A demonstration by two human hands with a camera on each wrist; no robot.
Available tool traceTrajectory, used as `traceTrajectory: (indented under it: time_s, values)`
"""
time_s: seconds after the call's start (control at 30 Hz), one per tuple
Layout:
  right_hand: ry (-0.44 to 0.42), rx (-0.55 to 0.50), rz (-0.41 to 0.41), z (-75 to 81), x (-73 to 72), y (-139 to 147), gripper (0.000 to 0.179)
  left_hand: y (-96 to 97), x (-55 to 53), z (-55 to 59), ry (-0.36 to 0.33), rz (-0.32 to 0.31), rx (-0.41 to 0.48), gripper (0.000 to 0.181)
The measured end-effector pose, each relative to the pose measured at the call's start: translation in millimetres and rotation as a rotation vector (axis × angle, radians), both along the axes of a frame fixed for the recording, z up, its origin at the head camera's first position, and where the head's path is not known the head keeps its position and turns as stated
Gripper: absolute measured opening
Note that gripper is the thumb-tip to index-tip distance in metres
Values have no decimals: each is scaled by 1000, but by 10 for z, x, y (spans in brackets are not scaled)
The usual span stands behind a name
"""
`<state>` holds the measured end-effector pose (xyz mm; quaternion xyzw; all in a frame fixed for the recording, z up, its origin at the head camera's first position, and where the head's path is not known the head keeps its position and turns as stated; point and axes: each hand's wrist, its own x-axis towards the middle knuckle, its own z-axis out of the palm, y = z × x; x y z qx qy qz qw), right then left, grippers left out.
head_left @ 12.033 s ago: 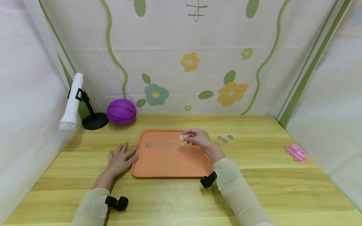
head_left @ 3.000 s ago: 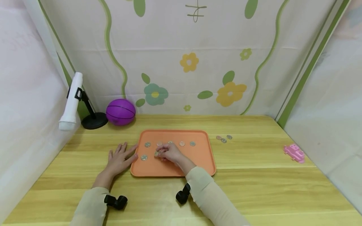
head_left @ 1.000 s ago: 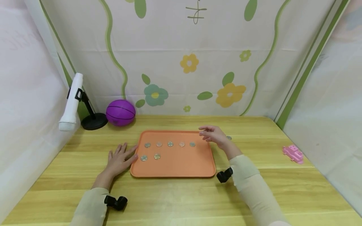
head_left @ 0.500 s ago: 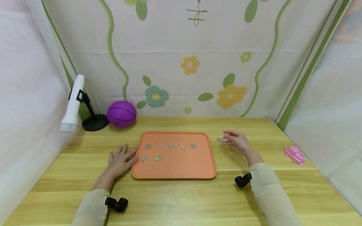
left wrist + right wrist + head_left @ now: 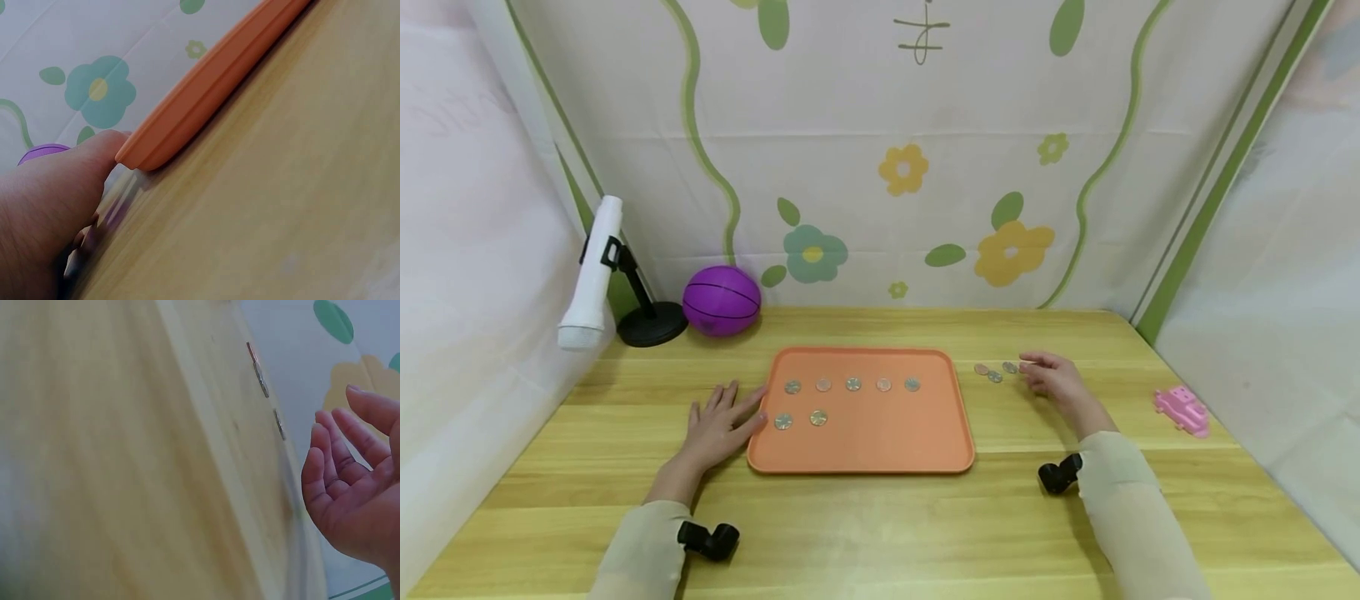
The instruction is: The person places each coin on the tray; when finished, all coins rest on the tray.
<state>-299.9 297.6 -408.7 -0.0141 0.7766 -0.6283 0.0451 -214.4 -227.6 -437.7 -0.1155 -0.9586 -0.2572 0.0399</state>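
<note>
1. right hand (image 5: 1056,380): fingers loosely curved, thumb apart, beside 3 coins (image 5: 995,377) on table (image 5: 880,533).
2. left hand (image 5: 715,429): fingers spread, touching orange tray (image 5: 895,437).
3. tray: 7 coins (image 5: 853,384), rows of 5 and 2.

White fabric curtains (image 5: 820,100) printed with green vines and coloured flowers enclose a yellowish wood-grain table (image 5: 887,533) on three sides in what looks like a small recording booth, with black cameras (image 5: 722,542) worn at both cuffs of a person's beige sleeves (image 5: 1142,517). The building around it cannot be told.
</note>
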Motion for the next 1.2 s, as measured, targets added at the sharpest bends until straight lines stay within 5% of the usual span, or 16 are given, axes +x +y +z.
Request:
traceTrajectory:
  time_s: [0.3,1.2]
  values:
    - [-80,68,-69,-81,-104,52,50,2,4,3,-5,3,-3,55]
    - [-2,268,-124,-228,-268,-106,40,-1,-2,-1,0,7,-8,55]
